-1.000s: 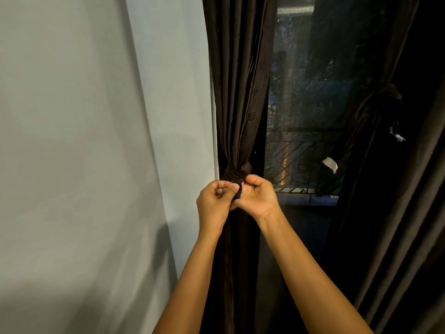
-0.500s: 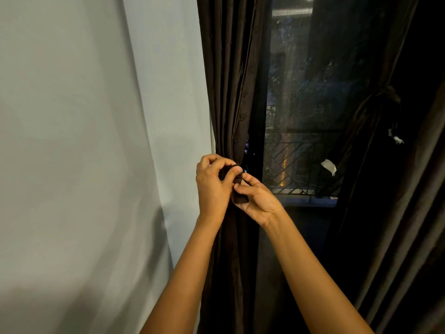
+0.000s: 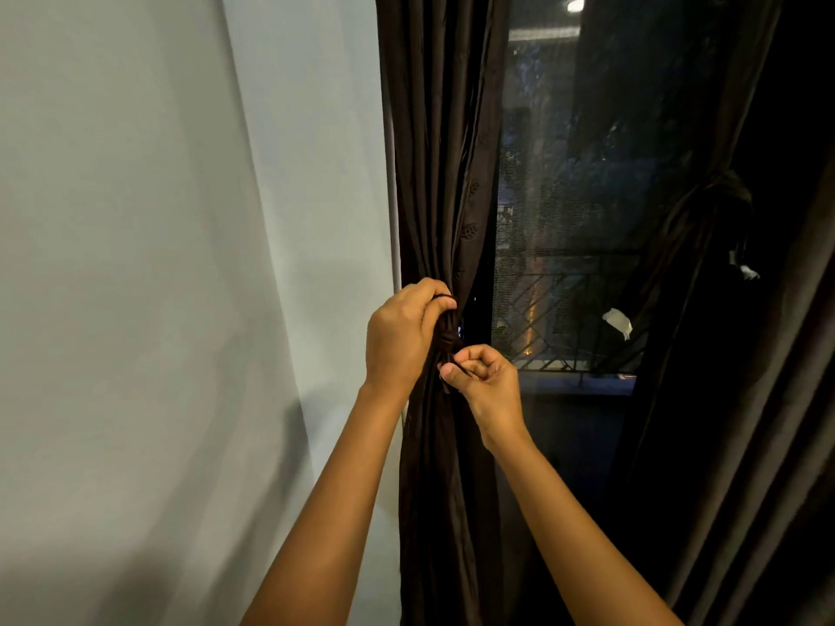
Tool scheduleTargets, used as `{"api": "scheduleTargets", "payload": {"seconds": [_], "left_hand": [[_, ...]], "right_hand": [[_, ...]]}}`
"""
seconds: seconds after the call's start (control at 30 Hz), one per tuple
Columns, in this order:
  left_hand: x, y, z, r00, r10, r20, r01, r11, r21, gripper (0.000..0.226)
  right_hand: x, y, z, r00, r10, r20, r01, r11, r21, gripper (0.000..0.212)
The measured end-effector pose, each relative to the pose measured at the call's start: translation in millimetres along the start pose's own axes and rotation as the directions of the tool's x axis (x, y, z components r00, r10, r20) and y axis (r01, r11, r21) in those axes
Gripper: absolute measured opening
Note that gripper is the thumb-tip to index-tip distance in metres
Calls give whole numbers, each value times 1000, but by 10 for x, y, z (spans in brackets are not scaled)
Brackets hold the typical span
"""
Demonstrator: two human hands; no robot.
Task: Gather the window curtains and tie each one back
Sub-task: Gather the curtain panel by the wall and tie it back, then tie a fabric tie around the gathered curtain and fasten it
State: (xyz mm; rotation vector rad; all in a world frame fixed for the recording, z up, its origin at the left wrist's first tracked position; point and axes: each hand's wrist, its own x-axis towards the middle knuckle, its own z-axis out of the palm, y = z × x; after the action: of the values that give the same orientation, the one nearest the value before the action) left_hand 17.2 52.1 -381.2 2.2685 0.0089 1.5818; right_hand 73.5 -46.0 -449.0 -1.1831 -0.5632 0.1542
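The dark curtain [image 3: 433, 173] hangs bunched up between the grey wall [image 3: 180, 264] and the window [image 3: 565, 219]. The left hand [image 3: 402, 336] has its grip closed round the curtain, up by the knot of the thin dark tie [image 3: 447, 343]. Just below, the right hand [image 3: 485, 384] has its grip closed too, pinching a loose end of the tie

Both forearms raised, hands nearly touching.
Left hand [image 3: 402, 341], higher, curls its fingers [image 3: 431, 309] round the tie [image 3: 447, 342]; right hand [image 3: 490, 388], just below, pinches its end between thumb and forefinger.
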Motion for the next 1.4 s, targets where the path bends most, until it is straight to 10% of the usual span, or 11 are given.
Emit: {"api": "scheduleTargets", "payload": {"seconds": [0.77,1.13,1.4], "left_hand": [[-48,130,188,997,-49,-65,49,999,5,24],[-23,802,626,986,129,107,-105,973,-205,26],[301,1473,996,983,94,161,-16,901,-433,26]], "right_hand": [[48,-34,-257,987,72,-146,-92,986,-136,11],[-113,-676,-918,916,-311,-254,117,811,-573,3],[-150,-1595,-1537,730,-643,-232,276,587,-761,6]]}}
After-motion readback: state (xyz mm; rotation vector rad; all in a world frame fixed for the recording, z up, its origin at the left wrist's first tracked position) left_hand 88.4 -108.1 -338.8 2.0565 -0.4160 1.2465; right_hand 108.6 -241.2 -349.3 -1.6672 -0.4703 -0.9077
